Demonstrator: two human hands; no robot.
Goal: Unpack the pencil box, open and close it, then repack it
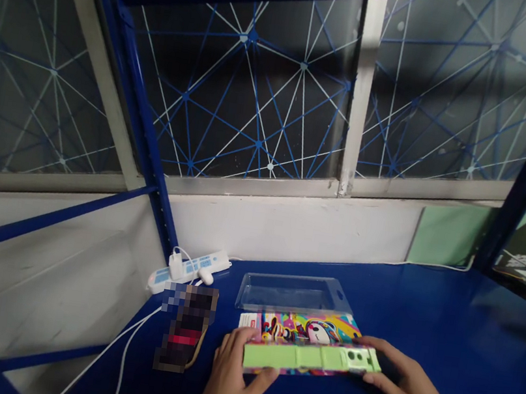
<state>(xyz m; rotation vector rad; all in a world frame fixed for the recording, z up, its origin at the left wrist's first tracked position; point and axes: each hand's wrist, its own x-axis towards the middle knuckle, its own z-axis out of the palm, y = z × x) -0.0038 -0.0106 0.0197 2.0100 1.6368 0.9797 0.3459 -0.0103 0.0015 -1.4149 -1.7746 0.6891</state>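
The left hand [235, 372] has its grip closed on the left end of a long light-green piece [288, 357], and the right hand [400, 375] has its grip partly closed, thumb and fingers about the right end. The piece spans a colourful printed card [322, 330] above the blue surface [422, 319]. Beyond lies a clear plastic tray [291, 293], with a phone [188, 331] and white power strip [219, 262] to the left.
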